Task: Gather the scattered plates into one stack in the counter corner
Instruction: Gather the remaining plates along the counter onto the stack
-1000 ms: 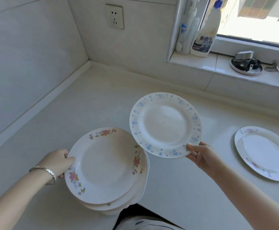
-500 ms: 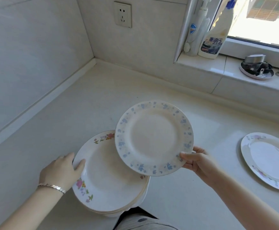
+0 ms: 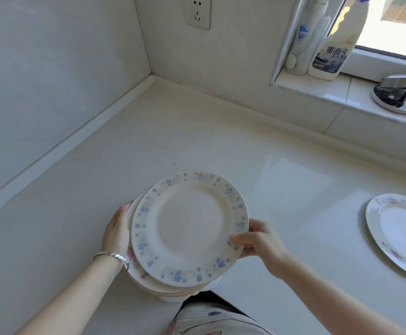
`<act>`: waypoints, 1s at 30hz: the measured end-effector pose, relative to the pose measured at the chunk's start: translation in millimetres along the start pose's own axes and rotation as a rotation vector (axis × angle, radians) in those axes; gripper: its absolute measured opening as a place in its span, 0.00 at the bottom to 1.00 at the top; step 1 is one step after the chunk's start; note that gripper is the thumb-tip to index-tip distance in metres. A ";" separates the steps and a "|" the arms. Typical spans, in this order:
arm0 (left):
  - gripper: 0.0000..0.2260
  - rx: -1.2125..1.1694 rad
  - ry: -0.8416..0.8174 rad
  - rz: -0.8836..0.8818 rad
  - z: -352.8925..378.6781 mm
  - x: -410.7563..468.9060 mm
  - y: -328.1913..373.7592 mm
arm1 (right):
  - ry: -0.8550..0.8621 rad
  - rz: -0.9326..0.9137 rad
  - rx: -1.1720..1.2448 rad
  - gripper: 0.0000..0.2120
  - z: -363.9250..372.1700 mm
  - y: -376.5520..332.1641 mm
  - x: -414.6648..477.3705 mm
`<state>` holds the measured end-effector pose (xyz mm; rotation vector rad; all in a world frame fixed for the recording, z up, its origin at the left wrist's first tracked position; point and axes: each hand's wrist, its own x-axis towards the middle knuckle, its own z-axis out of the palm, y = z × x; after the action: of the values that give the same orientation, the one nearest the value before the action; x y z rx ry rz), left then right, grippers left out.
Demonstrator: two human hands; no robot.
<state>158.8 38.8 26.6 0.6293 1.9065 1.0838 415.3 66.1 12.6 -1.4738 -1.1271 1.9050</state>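
Since a second ago the blue-flowered plate (image 3: 189, 228) has come from 1 o'clock of the stack (image 3: 148, 281) to lie over it, near the counter (image 3: 221, 146) front edge, well short of the corner at 11 o'clock. At 3 o'clock a pink-flowered plate (image 3: 400, 235) lies apart. Right hand (image 3: 261, 245) pinches the blue plate's rim; left hand (image 3: 117, 229) clasps the stack's 9 o'clock edge.

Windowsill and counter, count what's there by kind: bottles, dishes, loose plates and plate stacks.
Bottles: 2
Metal dish: 1
Loose plate: 1
Plate stack, blue-flowered plate on top, plates beneath too hidden to count: 1
Total: 5
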 end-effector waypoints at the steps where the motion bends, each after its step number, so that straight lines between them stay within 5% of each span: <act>1: 0.19 -0.010 0.009 -0.002 0.4 1.5 -2.1 | 0.008 -0.026 -0.090 0.05 4.4 -1.1 -1.4; 6: 0.19 -0.004 0.060 -0.052 -3.4 11.4 -11.4 | -0.022 -0.035 -0.737 0.14 12.0 5.7 -1.3; 9: 0.17 -0.006 0.070 -0.028 -2.0 11.0 -12.4 | 0.150 -0.125 -1.011 0.20 8.4 0.6 3.8; 11: 0.16 -0.008 0.081 -0.015 -2.3 10.2 -15.4 | 0.272 -0.207 -0.826 0.15 9.3 -7.0 14.3; 14: 0.15 -0.016 0.074 0.005 -3.2 12.7 -18.6 | 0.168 -0.149 -0.400 0.26 23.3 -14.3 39.4; 17: 0.15 0.113 0.078 0.042 -5.8 19.8 -17.5 | 0.191 -0.169 -0.458 0.25 42.3 -5.2 49.6; 23: 0.15 0.821 0.062 0.058 -3.5 27.2 -5.9 | 0.143 -0.166 -0.385 0.22 37.6 -1.6 50.1; 26: 0.19 1.020 0.124 0.369 16.8 27.6 -5.3 | 0.145 -0.069 -0.227 0.18 12.5 -2.1 46.3; 30: 0.27 1.086 -0.128 0.673 76.1 25.0 15.2 | 0.404 0.134 0.218 0.12 -59.0 19.6 36.5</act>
<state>210.6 98.9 8.0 1.9792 2.1182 0.2253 462.1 102.4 -28.7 -1.7379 -0.6324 1.6470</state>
